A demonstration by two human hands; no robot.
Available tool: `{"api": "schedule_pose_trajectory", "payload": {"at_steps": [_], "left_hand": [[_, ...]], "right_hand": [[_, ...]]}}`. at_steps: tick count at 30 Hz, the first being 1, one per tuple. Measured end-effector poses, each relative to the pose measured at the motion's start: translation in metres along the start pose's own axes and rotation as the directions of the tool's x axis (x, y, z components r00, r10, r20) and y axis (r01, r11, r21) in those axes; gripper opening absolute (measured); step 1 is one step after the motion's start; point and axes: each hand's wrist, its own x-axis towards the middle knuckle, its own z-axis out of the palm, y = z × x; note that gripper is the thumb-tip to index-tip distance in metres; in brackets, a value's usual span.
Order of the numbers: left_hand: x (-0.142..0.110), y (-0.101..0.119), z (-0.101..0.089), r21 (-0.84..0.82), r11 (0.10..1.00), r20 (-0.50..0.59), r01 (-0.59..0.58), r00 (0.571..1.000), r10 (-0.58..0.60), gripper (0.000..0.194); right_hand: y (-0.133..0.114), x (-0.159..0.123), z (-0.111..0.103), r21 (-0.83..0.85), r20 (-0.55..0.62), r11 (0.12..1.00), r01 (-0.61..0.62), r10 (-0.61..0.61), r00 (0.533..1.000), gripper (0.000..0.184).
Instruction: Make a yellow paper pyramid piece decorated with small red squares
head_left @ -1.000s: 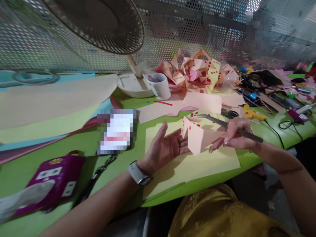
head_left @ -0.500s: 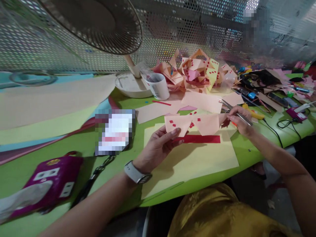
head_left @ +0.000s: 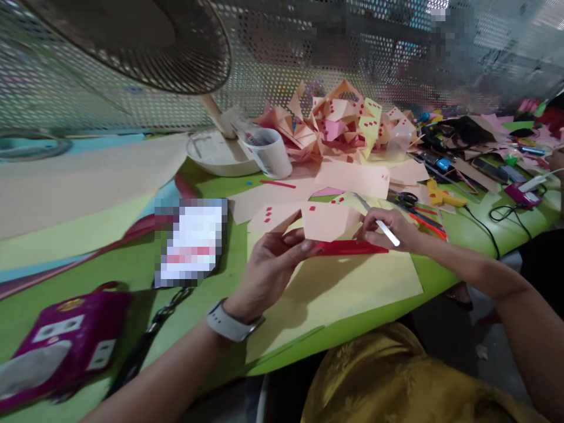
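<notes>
A folded peach paper piece [head_left: 330, 222] with small red squares stuck on its faces is held above the table. My left hand [head_left: 275, 258], wearing a watch with a pale strap, grips its lower left edge between thumb and fingers. Silver tweezers [head_left: 388, 232] are in my right hand [head_left: 390, 229], whose fingers also reach the right end of the paper. Beneath both hands lie a red paper strip [head_left: 352, 248] and a pale yellow sheet [head_left: 335, 305]. The folded paper hides part of the strip.
Behind are a white cup [head_left: 275, 155], a fan [head_left: 220, 155] and a pile of folded peach papers [head_left: 339, 126]. Scissors [head_left: 408, 198] and a yellow glue gun [head_left: 440, 194] are right. Left are a phone [head_left: 194, 241] and a purple case [head_left: 66, 341].
The folded paper has turned, bringing different faces toward me. My right hand has moved left and closer to it, and the tweezers now point up and away to the left.
</notes>
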Motion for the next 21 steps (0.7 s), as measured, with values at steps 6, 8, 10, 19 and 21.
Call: {"api": "schedule_pose_trajectory", "payload": {"at_steps": [6, 8, 10, 19, 21], "left_hand": [[0.001, -0.001, -0.003, -0.029, 0.999, 0.064, -0.024, 0.998, 0.025, 0.049], [0.0, 0.0, -0.001, -0.023, 0.998, 0.073, -0.051, 0.996, 0.053, 0.044], [-0.001, 0.001, 0.003, 0.041, 0.998, 0.06, -0.054, 0.997, 0.051, 0.036], [0.0, 0.008, 0.007, 0.108, 0.984, -0.083, -0.139, 0.985, 0.148, 0.029], [0.003, 0.012, 0.006, 0.092, 0.98, -0.11, -0.177, 0.976, 0.187, 0.031]], "right_hand": [[0.01, -0.001, -0.004, -0.31, 0.172, 0.927, 0.209, -0.162, 0.972, 0.011], [0.013, -0.001, -0.003, -0.412, 0.233, 0.864, 0.288, -0.206, 0.95, 0.011], [0.013, -0.002, -0.002, -0.494, 0.29, 0.799, 0.343, -0.22, 0.931, 0.011], [0.006, -0.009, -0.02, -0.602, 0.297, 0.703, 0.378, -0.243, 0.924, 0.017], [0.006, -0.012, -0.031, -0.631, 0.258, 0.7, 0.333, -0.216, 0.942, 0.018]]}}
